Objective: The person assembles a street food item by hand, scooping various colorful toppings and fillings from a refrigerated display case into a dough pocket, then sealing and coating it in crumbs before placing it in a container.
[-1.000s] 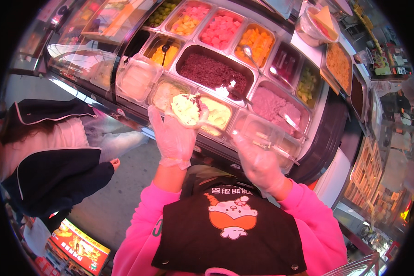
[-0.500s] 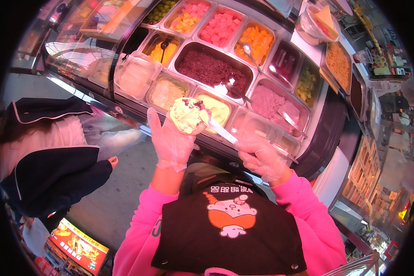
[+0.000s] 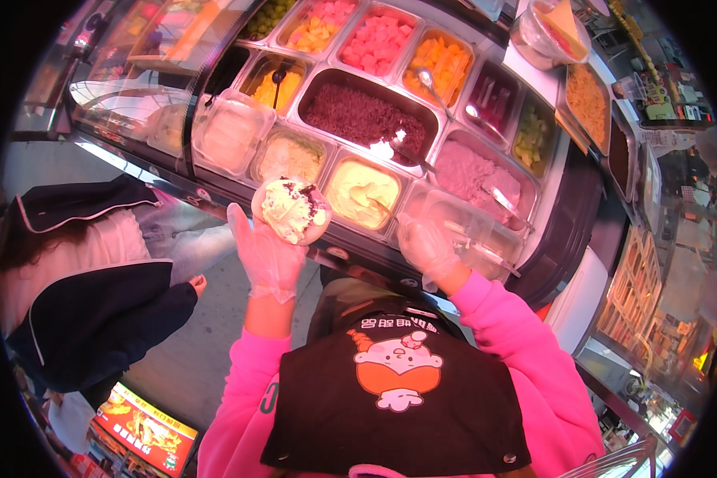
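Note:
My gloved left hand holds up a round, pale, thin-edged base heaped with cream and dark purple bits, its fingers under and around it. The heap hangs over the counter's front edge, below a tub of beige filling. My gloved right hand is at the right edge of the pale yellow cream tub, beside a clear plastic bin. Its fingers look bent together, and what they hold is hidden. A thin edge shows in the cream near the fingertips.
Around lie dark purple grains, mauve paste, pink cubes and orange fruit, several with spoons. A glass case stands at the left. Beyond the counter's front edge, a person in a dark jacket stands close on the left.
My left hand has moved left and slightly down with the cream heap, uncovering the yellow cream tub. My right hand has moved left and up to that tub; the pale spatula it held no longer shows.

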A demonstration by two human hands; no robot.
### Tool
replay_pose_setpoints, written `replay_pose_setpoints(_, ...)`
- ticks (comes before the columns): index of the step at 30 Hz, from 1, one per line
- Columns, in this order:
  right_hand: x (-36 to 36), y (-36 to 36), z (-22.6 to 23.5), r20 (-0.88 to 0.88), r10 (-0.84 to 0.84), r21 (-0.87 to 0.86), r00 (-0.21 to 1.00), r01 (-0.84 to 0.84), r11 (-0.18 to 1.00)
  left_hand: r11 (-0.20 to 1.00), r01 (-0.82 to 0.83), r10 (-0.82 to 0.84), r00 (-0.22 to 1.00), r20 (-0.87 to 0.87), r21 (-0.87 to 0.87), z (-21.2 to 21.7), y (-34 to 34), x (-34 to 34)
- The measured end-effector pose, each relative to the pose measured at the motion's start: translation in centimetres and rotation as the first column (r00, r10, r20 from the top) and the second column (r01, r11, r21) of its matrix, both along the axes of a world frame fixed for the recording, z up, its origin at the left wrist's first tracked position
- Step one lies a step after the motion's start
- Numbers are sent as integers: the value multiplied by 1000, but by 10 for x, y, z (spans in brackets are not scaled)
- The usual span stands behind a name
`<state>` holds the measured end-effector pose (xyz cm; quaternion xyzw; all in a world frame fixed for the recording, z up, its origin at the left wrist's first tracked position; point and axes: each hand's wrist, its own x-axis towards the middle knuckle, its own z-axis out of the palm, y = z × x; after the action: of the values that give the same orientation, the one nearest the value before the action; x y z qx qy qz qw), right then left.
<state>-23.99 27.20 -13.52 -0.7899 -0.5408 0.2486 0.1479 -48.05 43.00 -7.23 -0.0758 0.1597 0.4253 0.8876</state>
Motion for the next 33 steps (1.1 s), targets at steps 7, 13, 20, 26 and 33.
replay_pose_setpoints(7,7,7,12,-625,-768,-700,138,337,630,996,73,-76,996,-42,-60,-8,-7,2)
replay_pose_setpoints(13,-5,-5,44,-652,-752,-700,-98,457,548,993,113,-107,984,-145,34,-18,-2,4)
replay_pose_setpoints(20,-3,-16,129,-780,-597,-618,-189,389,683,968,247,-244,968,-64,48,-20,5,21)
replay_pose_setpoints(26,-23,0,121,-374,-78,285,924,195,938,956,290,-289,957,-34,31,6,5,41)
replay_pose_setpoints(33,-36,-4,99,516,71,451,854,-341,825,978,194,-179,969,170,-72,20,4,50)
